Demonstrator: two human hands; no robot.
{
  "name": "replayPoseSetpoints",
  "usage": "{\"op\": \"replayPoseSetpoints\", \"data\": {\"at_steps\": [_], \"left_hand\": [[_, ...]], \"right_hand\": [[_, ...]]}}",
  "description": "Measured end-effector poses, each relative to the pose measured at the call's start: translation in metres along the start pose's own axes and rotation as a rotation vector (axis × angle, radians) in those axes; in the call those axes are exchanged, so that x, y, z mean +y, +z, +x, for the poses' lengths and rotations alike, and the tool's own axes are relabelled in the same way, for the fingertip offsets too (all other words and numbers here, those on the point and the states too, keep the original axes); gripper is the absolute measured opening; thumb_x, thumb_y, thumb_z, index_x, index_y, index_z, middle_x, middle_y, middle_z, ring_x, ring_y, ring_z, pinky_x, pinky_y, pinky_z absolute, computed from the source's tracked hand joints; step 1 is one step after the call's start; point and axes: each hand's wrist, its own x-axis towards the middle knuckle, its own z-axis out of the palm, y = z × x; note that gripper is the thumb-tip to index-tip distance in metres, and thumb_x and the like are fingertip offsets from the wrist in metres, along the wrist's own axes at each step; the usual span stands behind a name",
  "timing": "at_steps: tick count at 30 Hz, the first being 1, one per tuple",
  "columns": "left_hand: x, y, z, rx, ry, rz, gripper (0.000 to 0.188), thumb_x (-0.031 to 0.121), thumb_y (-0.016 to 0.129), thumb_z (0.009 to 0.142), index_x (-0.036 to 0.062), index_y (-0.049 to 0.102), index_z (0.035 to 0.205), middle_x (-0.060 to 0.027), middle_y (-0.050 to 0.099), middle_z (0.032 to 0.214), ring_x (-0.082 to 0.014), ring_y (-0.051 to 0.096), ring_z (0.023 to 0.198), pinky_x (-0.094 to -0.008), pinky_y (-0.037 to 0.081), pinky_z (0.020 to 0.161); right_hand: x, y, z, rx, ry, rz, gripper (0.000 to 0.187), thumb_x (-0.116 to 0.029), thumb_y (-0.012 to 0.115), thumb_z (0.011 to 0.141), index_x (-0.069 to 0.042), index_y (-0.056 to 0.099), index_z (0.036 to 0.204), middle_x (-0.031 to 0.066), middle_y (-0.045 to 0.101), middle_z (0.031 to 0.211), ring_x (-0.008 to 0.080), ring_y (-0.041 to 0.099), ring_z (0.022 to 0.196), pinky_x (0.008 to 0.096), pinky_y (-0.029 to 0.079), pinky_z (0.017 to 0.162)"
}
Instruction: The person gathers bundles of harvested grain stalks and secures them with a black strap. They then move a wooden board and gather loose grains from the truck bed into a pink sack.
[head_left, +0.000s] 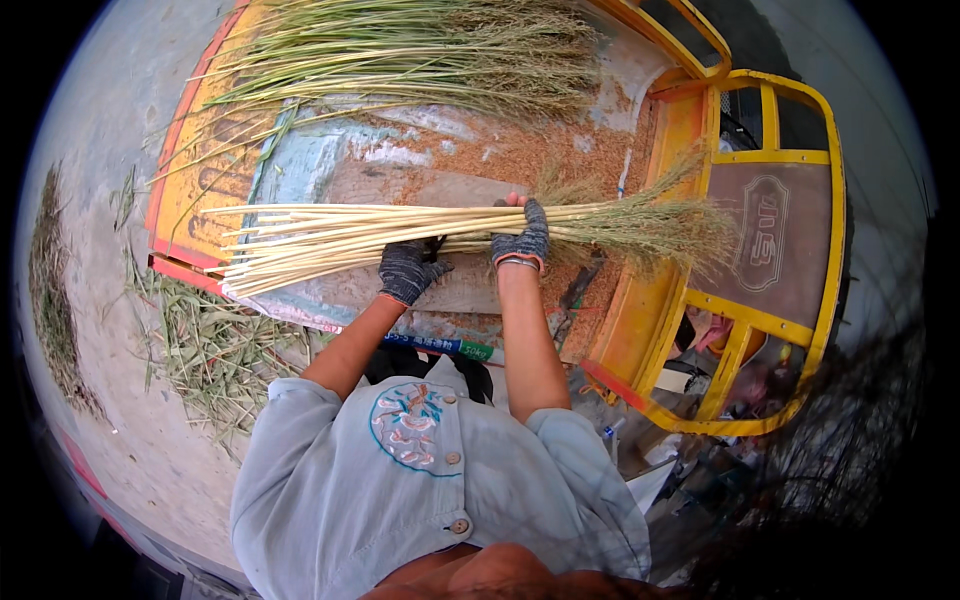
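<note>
A bundle of pale, stripped broomcorn stalks [320,235] lies crosswise before me, cut ends to the left and bushy green seed heads [660,225] to the right. My right hand [522,238], in a dark grey fingerless glove, is closed round the bundle just below the heads; its bare fingertips show above the stalks. Gloved alike, my left hand [408,272] grips the bundle from below near its middle, with the thumb out to the right. The stalks hide most of its fingers. Something small and dark beside that thumb is too unclear to name.
More broomcorn [420,55], with greener stalks, is spread across the far side of the worn cart bed [470,190]. Reddish-brown seeds [580,150] are scattered there. A yellow metal frame [835,250] rises at the right. Stripped leaves [225,350] are heaped on the concrete floor [150,420] at left.
</note>
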Motion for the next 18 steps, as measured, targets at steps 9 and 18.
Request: {"op": "replayPoseSetpoints", "data": {"at_steps": [9,18], "left_hand": [[-0.043,0.072,0.011,0.293,0.011,-0.158,0.028,0.033,0.057,0.078,0.0137,0.065,0.096,-0.0105,0.064,0.088,-0.0308,0.059,0.083,-0.0437,0.045,0.075],[-0.038,0.037,0.001,0.379,-0.418,-0.848,0.048,0.027,0.069,0.072,-0.0003,0.055,0.109,-0.0111,0.058,0.085,-0.0229,0.057,0.072,-0.0332,0.047,0.067]], "right_hand": [[0.002,0.006,-0.015,-0.013,0.033,-0.064,0.011,-0.01,0.058,0.082,-0.002,0.054,0.087,0.0091,0.056,0.09,0.0207,0.058,0.086,0.042,0.051,0.081],[0.049,-0.026,-0.031,0.131,0.153,-0.174,0.015,-0.008,0.059,0.082,0.001,0.055,0.093,0.0109,0.058,0.092,0.0224,0.059,0.086,0.0341,0.053,0.082]]}}
